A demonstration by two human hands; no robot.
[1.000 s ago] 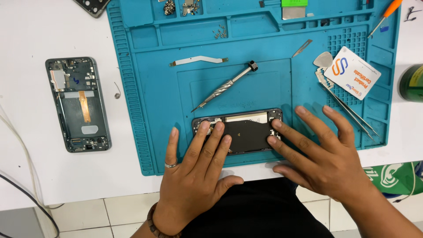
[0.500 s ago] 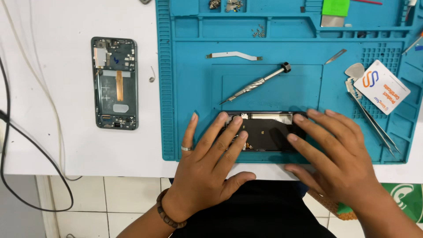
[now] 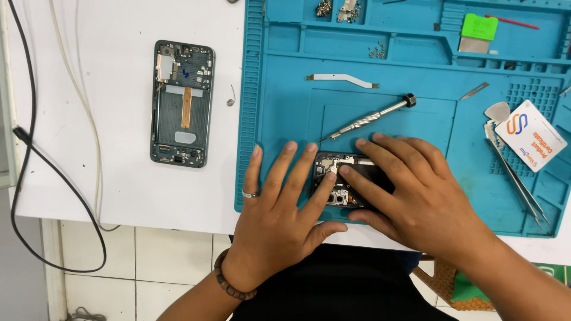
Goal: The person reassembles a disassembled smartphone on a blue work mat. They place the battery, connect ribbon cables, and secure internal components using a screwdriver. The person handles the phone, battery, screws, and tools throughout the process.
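At the far left of the frame a black cable (image 3: 24, 142) and a white cable (image 3: 83, 119) run over the white table (image 3: 119, 190). Right of them lies an opened phone (image 3: 182, 103), its inside facing up, with a small bent wire (image 3: 231, 96) just beside it. The blue mat (image 3: 285, 95) fills the centre and right. On it, in the upper middle, lies a flat white cable (image 3: 342, 79), and under it a screwdriver (image 3: 369, 120), tilted, its tip near the fingers. The left hand (image 3: 279, 214), with a ring and a bead bracelet, lies flat and spread; its fingers rest on the mat and on the left end of the dark phone part (image 3: 340, 178) at lower centre. The right hand (image 3: 416, 196) covers the right side of this part, fingers stretched and pressing down. Neither hand closes around anything. At the right edge lie tweezers (image 3: 514, 178) and a white card (image 3: 531, 135); a green tool (image 3: 479, 28) is at the upper right.
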